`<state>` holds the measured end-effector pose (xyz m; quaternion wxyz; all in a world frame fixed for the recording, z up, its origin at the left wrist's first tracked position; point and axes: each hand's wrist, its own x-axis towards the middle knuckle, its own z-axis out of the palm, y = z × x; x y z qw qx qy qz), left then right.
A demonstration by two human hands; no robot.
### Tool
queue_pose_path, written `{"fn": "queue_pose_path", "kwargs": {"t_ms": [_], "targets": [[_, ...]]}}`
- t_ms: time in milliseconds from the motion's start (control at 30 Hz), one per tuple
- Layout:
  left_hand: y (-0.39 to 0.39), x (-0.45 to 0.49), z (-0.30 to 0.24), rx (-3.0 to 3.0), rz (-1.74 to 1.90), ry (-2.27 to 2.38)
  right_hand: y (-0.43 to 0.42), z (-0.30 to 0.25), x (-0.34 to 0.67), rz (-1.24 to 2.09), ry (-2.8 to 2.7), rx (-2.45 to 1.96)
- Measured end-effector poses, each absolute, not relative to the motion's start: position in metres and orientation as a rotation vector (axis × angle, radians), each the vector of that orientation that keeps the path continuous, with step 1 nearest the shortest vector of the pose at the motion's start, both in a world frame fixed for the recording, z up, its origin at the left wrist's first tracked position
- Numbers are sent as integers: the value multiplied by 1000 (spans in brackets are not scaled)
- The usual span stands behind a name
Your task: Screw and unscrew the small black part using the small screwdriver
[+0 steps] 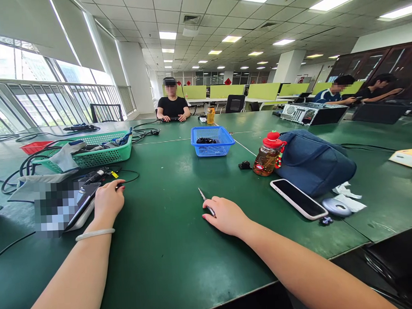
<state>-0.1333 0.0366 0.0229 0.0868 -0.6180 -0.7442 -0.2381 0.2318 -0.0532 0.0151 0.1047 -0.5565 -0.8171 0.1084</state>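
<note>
My right hand (225, 215) is closed around a slim, pointed silver tool (201, 194). Its tip points away from me, just above or on the green table; the fingers hide its other end, so its exact kind is unclear. On the left, my left hand (108, 199) is closed on the end of a thin black cable (134, 179), which curls off to the right. Beside that hand lies a tablet-like device (83, 203), partly blurred and tilted. A yellow tag (114, 174) shows among black cables just beyond my left fingers.
A green basket (120, 153) holding gloves stands far left, with a red tray (35, 147) behind. A blue basket (214, 149) holds small black items. At right are a red-lidded bottle (265, 158), a navy bag (315, 163) and a phone (298, 199). A person (172, 106) sits opposite.
</note>
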Motion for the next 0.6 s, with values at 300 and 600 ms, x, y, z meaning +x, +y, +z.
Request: {"fn": "queue_pose_path", "kwargs": {"t_ms": [300,600], "targets": [[28,-133,37,-1701,-1073,-2334,-52,14,232,316,-2403,-1625],[20,-143,67,-1840,-558,-2580,-53,14,232,329,-2399,-1639]]}}
